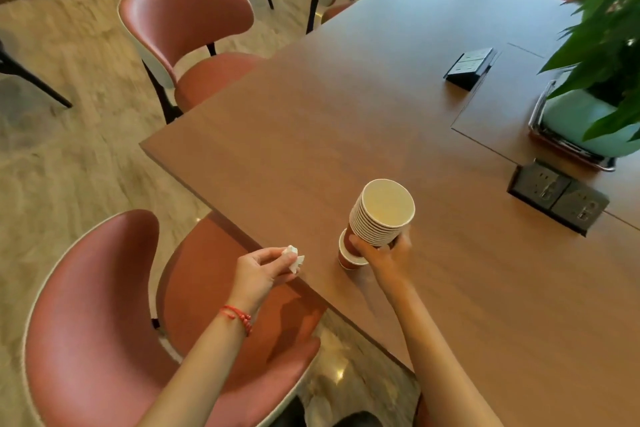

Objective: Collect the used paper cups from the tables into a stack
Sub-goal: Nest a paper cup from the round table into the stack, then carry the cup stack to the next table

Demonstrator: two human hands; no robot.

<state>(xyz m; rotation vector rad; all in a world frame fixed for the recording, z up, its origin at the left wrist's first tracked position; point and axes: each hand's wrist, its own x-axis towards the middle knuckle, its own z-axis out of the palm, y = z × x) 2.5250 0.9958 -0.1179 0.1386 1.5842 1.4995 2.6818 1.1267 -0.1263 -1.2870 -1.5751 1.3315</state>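
roughly twelve nested cups (379,217) in right hand (384,253), one tissue (292,258) in left hand (258,270)

The right hand (381,253) is covering the lower walls of the stack of paper cups (382,215), so only rims are showing. A single cup (348,255) behind it is lying largely hidden. The left hand (258,270) is enclosing most of a crumpled white scrap (293,255); its material is not resolving. The plant (602,31) and its pale green pot (581,125) are running past the right edge. Socket panel (557,196) details are too small to read.
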